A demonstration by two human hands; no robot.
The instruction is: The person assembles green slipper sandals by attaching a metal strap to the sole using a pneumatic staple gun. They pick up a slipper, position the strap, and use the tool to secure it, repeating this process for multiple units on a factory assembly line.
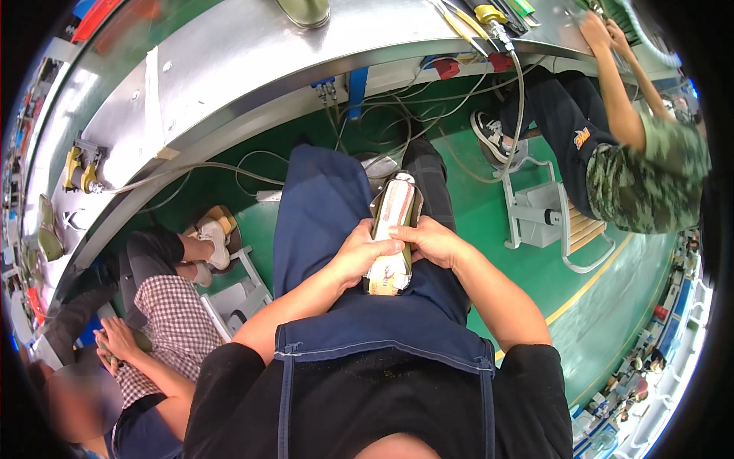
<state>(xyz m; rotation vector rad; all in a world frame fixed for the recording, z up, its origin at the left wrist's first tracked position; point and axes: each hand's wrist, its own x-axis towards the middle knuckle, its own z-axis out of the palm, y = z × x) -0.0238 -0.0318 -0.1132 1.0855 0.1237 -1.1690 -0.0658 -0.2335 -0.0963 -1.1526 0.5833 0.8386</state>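
Black shirt (375, 402) nearest, then apron (382, 324); over it, my left grip (358, 251) and right grip (433, 240) hold one white-topped piece (394, 208) from both sides, presumably to steady it.

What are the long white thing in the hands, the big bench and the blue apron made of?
Long white thing: smooth-looking, printed outside, maybe paper or plastic; I can't tell which.
Bench: probably metal, smooth and shiny, grey with bright reflections.
Apron: apparently woven cloth, matte, with soft folds and pale stitching.

The left hand (359, 251) and right hand (430, 242) clasp a long pale object (394, 205) over a navy apron (315, 210)
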